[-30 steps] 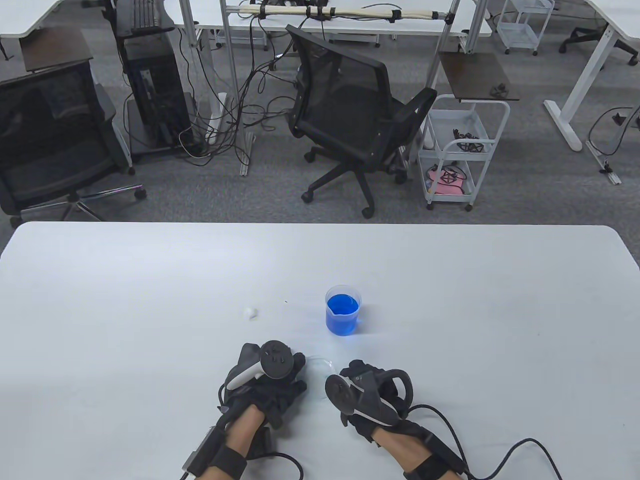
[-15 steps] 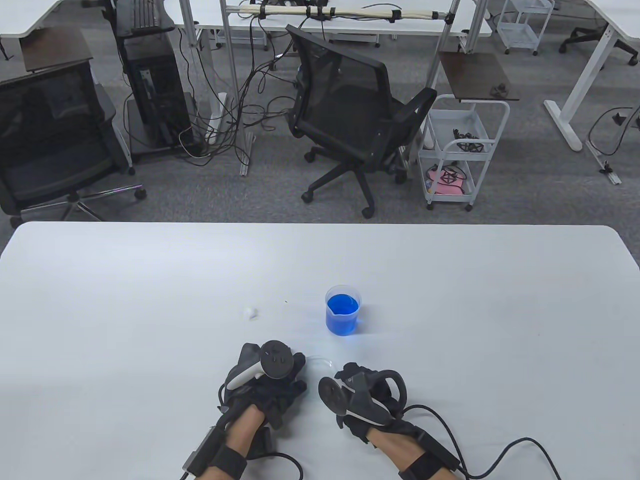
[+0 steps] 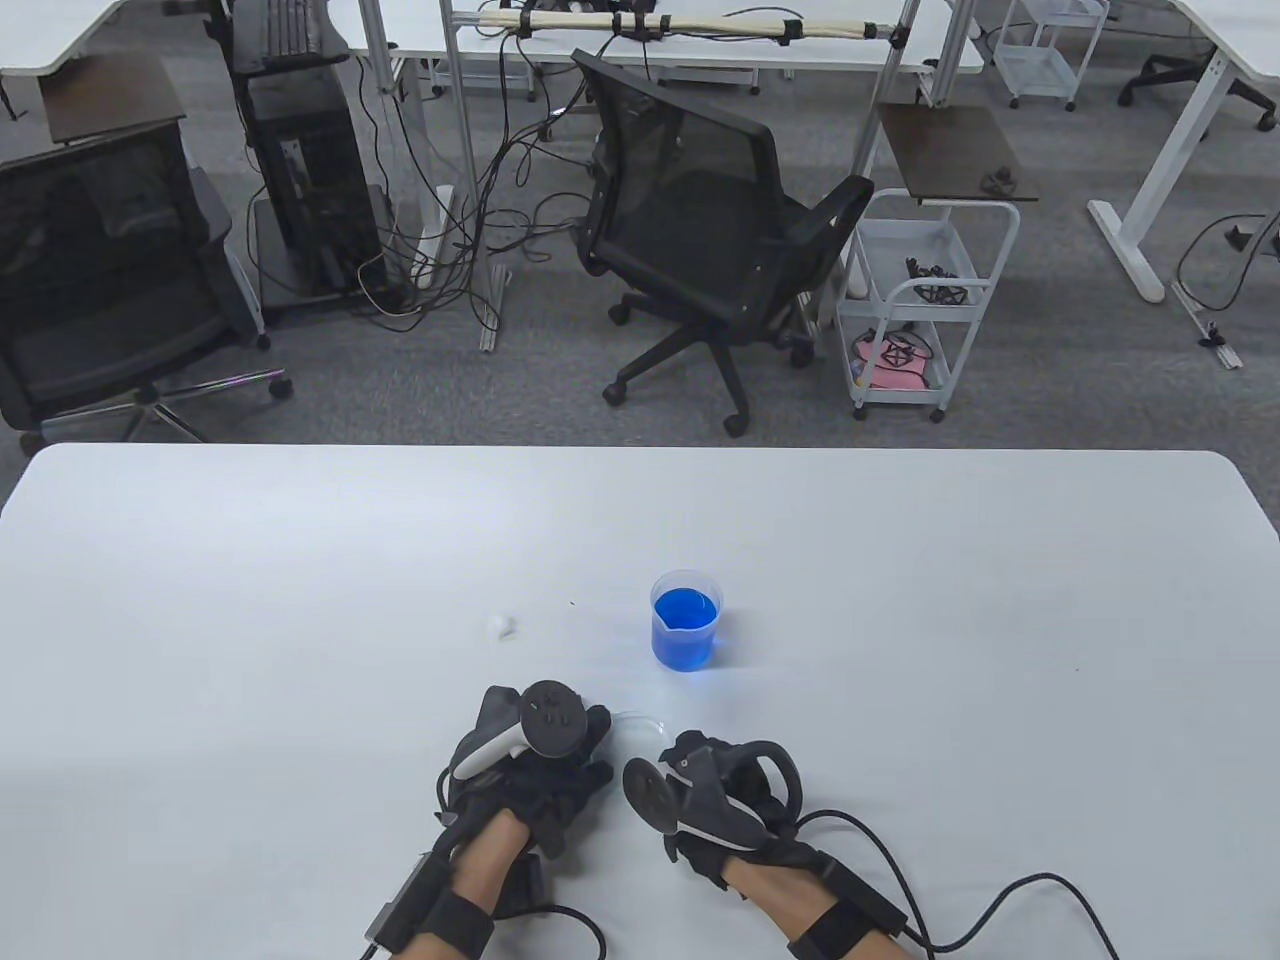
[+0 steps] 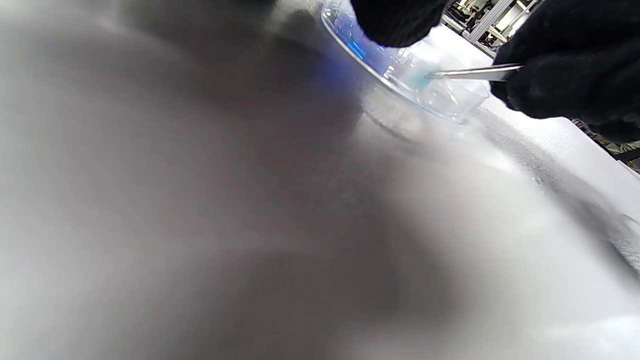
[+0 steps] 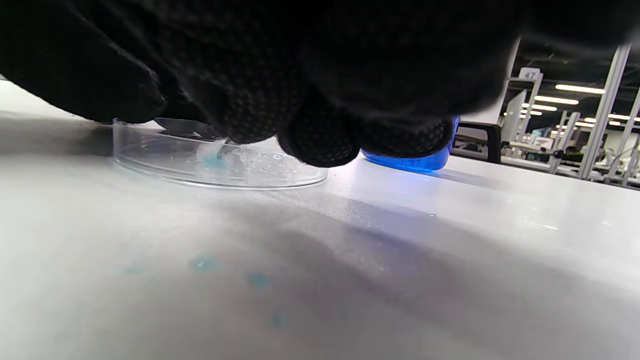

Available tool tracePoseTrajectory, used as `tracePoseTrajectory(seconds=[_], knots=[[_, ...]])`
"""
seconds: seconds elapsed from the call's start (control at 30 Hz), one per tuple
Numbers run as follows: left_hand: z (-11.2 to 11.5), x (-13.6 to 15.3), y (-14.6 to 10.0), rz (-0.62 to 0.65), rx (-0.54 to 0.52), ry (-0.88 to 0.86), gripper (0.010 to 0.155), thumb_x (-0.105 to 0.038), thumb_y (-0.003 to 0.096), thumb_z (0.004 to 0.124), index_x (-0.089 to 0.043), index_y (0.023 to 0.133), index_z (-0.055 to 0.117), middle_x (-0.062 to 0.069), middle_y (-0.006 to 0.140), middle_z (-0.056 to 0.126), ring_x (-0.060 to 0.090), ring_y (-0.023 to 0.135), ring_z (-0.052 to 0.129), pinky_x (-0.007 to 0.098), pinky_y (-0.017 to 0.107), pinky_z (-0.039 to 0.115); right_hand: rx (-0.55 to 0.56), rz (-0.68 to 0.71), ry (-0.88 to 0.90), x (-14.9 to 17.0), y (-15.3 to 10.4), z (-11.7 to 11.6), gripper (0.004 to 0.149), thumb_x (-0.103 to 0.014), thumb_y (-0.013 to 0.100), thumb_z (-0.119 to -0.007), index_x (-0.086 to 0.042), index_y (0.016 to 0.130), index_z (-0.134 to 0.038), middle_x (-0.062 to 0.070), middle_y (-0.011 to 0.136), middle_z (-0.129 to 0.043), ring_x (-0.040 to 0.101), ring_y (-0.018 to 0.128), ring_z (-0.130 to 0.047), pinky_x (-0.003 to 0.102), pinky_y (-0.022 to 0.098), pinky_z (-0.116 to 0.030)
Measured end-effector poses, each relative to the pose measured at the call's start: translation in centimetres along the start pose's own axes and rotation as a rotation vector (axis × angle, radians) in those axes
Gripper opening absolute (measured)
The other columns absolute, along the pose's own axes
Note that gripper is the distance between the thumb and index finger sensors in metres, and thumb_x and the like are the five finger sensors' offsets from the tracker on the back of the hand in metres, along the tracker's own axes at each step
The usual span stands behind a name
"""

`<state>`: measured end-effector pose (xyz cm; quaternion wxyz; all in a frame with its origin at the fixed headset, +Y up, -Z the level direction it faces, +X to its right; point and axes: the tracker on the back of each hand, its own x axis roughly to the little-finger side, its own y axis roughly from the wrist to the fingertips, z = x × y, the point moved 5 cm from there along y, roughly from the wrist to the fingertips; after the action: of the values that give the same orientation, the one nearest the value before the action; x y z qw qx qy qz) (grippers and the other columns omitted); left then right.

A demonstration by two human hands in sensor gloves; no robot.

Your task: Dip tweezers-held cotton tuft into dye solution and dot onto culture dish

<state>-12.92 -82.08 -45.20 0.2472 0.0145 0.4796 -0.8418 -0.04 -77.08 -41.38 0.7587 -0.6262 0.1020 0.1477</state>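
A clear culture dish (image 3: 640,728) lies on the white table between my hands; it also shows in the right wrist view (image 5: 280,175) and the left wrist view (image 4: 450,102). My right hand (image 3: 720,790) pinches metal tweezers (image 4: 475,73) whose tip holds a blue-stained cotton tuft (image 4: 417,79) down inside the dish; the tuft shows in the right wrist view (image 5: 212,159) too. My left hand (image 3: 545,760) rests at the dish's left rim; a left fingertip (image 4: 395,22) lies against its edge. A beaker of blue dye (image 3: 686,620) stands behind the dish.
A spare white cotton tuft (image 3: 501,627) lies on the table left of the beaker. Small blue dye spots (image 5: 257,280) mark the table in front of the dish. Cables trail from both wrists toward the table's near edge.
My right hand has shifted a little left and toward me over the dish. The left hand, the beaker and the spare tuft have not moved.
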Motion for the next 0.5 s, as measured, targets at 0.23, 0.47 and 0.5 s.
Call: tracePoseTrajectory(seconds=[0.23, 0.47, 0.5], knots=[[0.0, 0.0, 0.0, 0.001, -0.001, -0.001, 0.067, -0.039, 0.0633, 0.063, -0.018, 0.116, 0.027, 0.022, 0.123, 0.014, 0.052, 0.106, 0.011, 0.077, 0.066, 0.017, 0.080, -0.051, 0.045, 1.2, 0.8, 2.4, 0.041, -0.028, 0.026, -0.093, 0.001, 0.049, -0.109, 0.024, 0.052, -0.103, 0.016, 0.015, -0.098, 0.031, 0.004, -0.088], [0.0, 0.0, 0.0, 0.001, -0.001, -0.001, 0.067, -0.039, 0.0633, 0.062, -0.018, 0.116, 0.027, 0.022, 0.123, 0.014, 0.052, 0.106, 0.011, 0.077, 0.066, 0.017, 0.025, -0.048, 0.014, 1.1, 1.1, 0.6, 0.040, -0.028, 0.026, -0.093, 0.001, 0.049, -0.109, 0.024, 0.051, -0.104, 0.016, 0.015, -0.098, 0.031, 0.004, -0.088], [0.0, 0.0, 0.0, 0.001, -0.001, -0.001, 0.067, -0.039, 0.0633, 0.062, -0.018, 0.116, 0.027, 0.022, 0.123, 0.014, 0.052, 0.106, 0.011, 0.077, 0.066, 0.017, 0.015, -0.046, 0.007, 1.0, 1.2, 0.4, 0.041, -0.028, 0.026, -0.093, 0.001, 0.049, -0.109, 0.024, 0.052, -0.104, 0.016, 0.015, -0.098, 0.031, 0.004, -0.088]])
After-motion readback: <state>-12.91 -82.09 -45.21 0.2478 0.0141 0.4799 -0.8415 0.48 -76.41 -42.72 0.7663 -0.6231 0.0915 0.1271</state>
